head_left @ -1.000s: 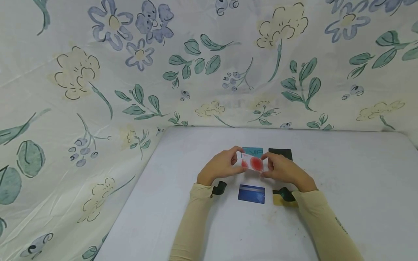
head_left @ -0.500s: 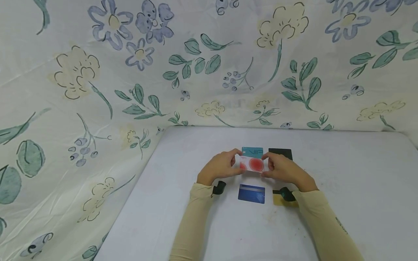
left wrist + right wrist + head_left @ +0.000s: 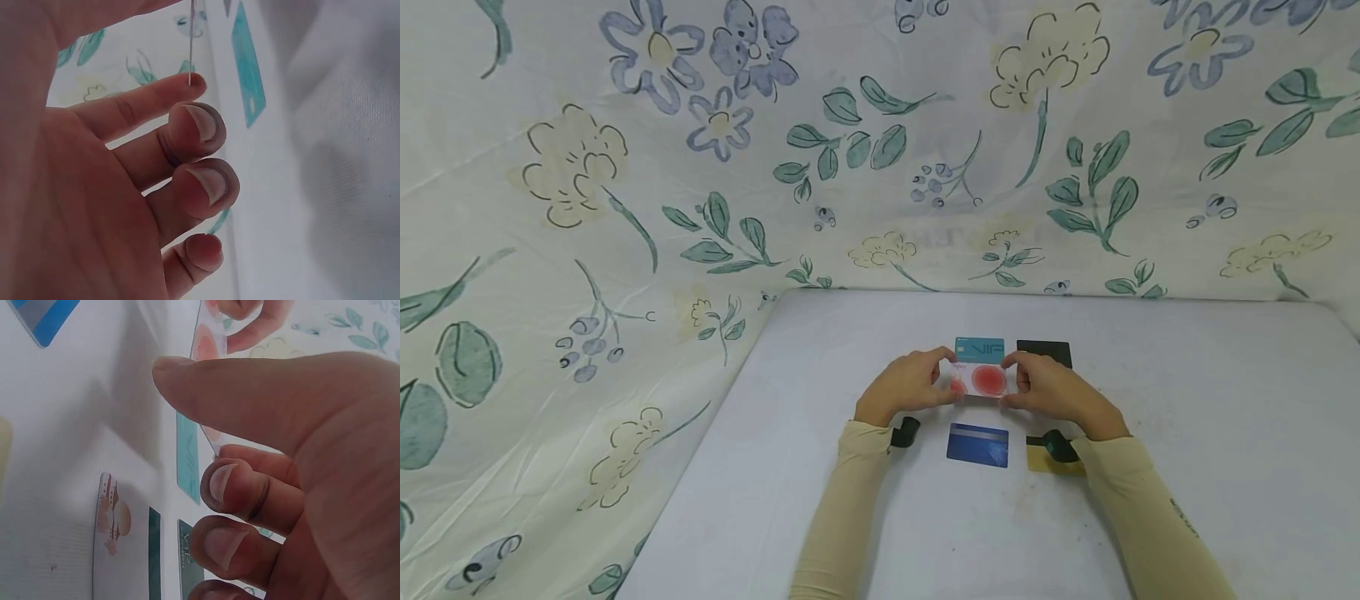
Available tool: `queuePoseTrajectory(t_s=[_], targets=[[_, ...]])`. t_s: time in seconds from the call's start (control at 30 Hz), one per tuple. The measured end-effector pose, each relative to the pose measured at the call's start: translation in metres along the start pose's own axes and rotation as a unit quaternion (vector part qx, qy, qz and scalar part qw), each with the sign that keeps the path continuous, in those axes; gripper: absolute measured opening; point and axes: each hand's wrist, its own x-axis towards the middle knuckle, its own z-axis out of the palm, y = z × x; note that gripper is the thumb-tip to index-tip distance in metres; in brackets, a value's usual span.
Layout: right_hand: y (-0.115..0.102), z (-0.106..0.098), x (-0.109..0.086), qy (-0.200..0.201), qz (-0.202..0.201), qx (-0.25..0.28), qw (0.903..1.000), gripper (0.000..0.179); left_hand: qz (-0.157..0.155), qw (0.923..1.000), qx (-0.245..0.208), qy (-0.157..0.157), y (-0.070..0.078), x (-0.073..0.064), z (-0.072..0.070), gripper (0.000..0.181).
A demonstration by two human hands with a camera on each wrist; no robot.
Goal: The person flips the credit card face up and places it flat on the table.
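Head view: A left hand and a right hand pinch opposite ends of a white card with red circles, held off the table in front of a teal VIP card. A blue card, a gold card and a dark card lie around it. With only thumbs and fingertips at its ends, the thin card could slip should one hand loosen first, and an inward squeeze might bow it. Right wrist footage shows a printed white card near the right hand, whose bent free fingers could nudge it if lowered. The pinched card looks flat, a large red disc toward its right end, a smaller red patch at lower left; edge-on in the left wrist view, it thins to a pale line.
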Motion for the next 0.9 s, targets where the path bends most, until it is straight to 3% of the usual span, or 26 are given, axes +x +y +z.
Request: queuePoseTrajectory(t_s=[0.9], targets=[[0.0027, 0.0072, 0.0023, -0.015, 0.030, 0.005, 0.9994, 0.058, -0.035, 0.9989, 0.004, -0.031, 0.0010, 0.0020, 0.0076, 0.057]])
